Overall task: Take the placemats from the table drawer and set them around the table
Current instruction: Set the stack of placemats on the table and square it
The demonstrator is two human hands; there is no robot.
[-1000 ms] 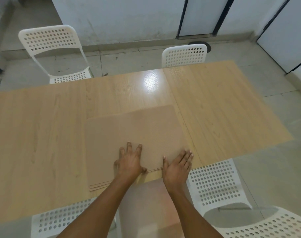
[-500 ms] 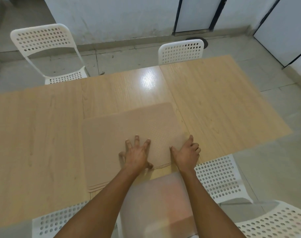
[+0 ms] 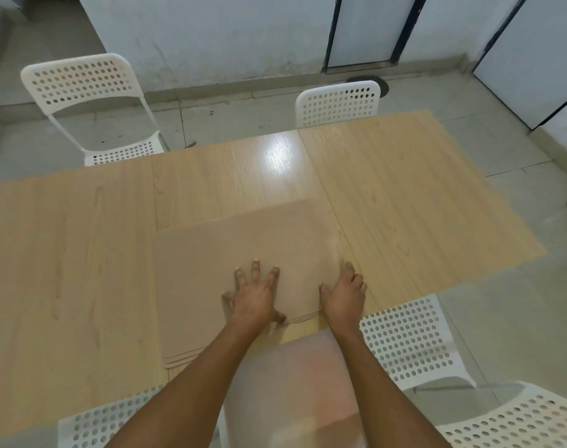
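On table [image 3: 82, 253] | placemats [image 3: 211, 270] stacked | left hand [image 3: 254, 299] flat | right hand [image 3: 345, 295] at edge

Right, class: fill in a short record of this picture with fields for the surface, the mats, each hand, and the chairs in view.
surface: wooden table
mats: a stack of tan placemats lying flat at the near edge, edges fanned slightly
left hand: spread flat on top of the stack
right hand: at the stack's right near corner, fingers curled
chairs: white perforated chairs, two across the table, others on the near side
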